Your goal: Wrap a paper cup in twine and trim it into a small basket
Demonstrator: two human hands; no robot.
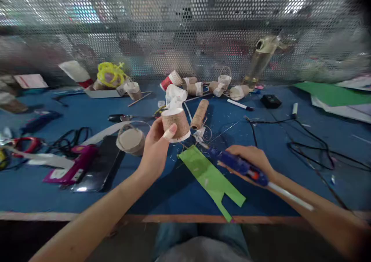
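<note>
My left hand (158, 146) is closed around a twine-wrapped paper cup (177, 125), with white showing at its top and bottom rims. In my right hand (249, 159) is a blue glue gun (236, 163), a white glue stick poking out of its back end. The nozzle points left toward the cup and stays apart from it. Beneath the glue gun lies a strip of green paper (208, 173) with a notched end. Just behind the nozzle lies a roll of twine (199, 114). A small twine-covered basket (131, 140) stands left of my left hand.
Several wrapped cups (194, 88) lie along a perforated metal screen (145, 30). A black phone (101, 165), a magenta glue gun (74, 165) and red-handled scissors (27, 146) lie left. Black cable (313, 150), green sheets (333, 96) and a tall bottle (259, 61) are at the right.
</note>
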